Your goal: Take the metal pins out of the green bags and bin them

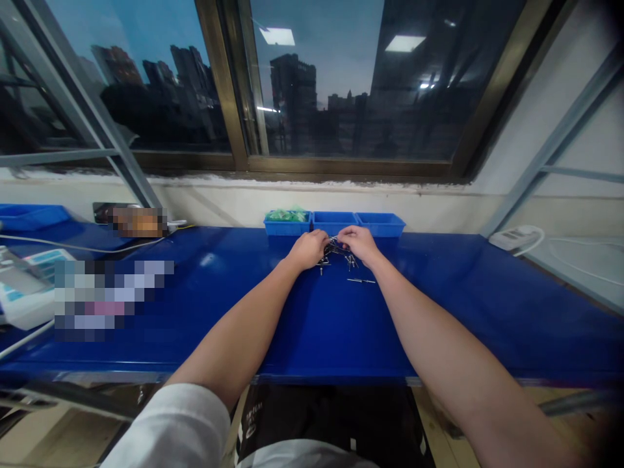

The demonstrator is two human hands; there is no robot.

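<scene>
Blue bench (439,305) runs wide under both outstretched arms, window behind it, dusk outside. Beyond the fingertips, against the wall, three blue trays: left tray (286,224) holds green bits, middle tray (334,222) and right tray (381,223) show no contents from this angle. Far off to the left of the left arm, a white device (24,286) with a cable; well out to the right of the right arm, a white power strip (514,238). Between the two hands, a tangle of small metal parts (336,249), dark and shiny, too small to make out exactly. A few loose pieces lie just below the hands, including one thin pin (361,281) lying flat near the right wrist. Progress, judging by the layout: the handling looks midway, with some pieces on the bench untouched and two trays seemingly unfilled. Left hand (308,249) is curled, fingers pinched in on the left edge of the cluster. Right hand (359,244) likewise curled, fingertips closed on the cluster's right side. Both hands meet just short of the middle tray, resting low on the bench.
</scene>
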